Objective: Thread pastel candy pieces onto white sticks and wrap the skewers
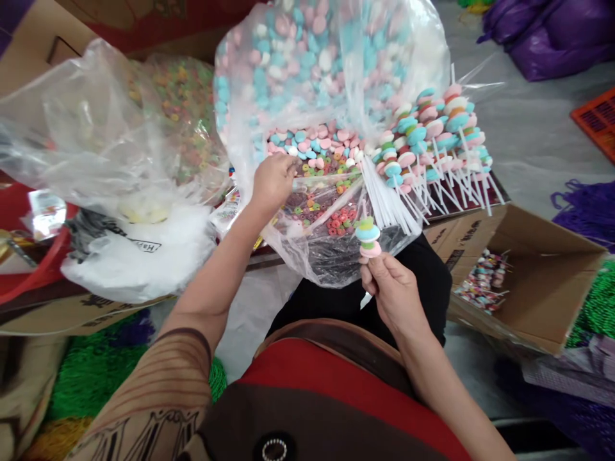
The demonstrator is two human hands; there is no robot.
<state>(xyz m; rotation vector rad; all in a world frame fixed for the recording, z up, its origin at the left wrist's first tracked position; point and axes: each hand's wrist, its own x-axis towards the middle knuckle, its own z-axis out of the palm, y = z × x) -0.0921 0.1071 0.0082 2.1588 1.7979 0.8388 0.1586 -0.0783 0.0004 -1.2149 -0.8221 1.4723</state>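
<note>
You seem to be in a candy workshop: a bulk bag of loose sweets, heaped skewers beside it, a part-filled carton, purple sacks and green cord on the floor.

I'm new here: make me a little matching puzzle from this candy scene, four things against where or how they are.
1. Right hand
2. Left hand
3. Bare sticks
4. Cardboard box

A. White, bunched beside filled skewers
B. Open, at the person's right
C. Holding a partly filled skewer
D. At the loose candies

Pairs: 1-C, 2-D, 3-A, 4-B
</note>
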